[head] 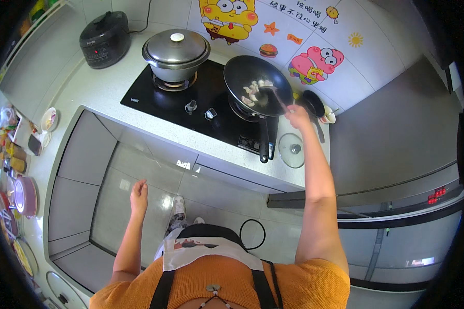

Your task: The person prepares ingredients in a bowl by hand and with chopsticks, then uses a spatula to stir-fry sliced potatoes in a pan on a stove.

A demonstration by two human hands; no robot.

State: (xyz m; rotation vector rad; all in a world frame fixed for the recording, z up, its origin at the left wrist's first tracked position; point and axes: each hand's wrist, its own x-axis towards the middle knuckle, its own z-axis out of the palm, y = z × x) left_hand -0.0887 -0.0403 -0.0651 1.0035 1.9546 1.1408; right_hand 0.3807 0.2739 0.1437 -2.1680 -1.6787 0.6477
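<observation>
My right hand (297,117) grips the handle of a spatula (281,101), whose blade rests among pale sliced pieces of food (250,94) inside a black wok (239,73). The wok sits on the right burner of a black glass gas hob (216,90), its long handle (264,141) towards me. What the slices are, I cannot tell exactly. Over the floor, away from the counter, my left hand (139,197) hangs with its fingers loosely curled and nothing in it.
A lidded metal pot (178,54) stands on the left burner, beyond it a black electric cooker (104,40). Right of the wok are a small black pan (312,103) and a glass lid (291,150). A small bowl (49,119) and a purple pot (25,197) line the left counter.
</observation>
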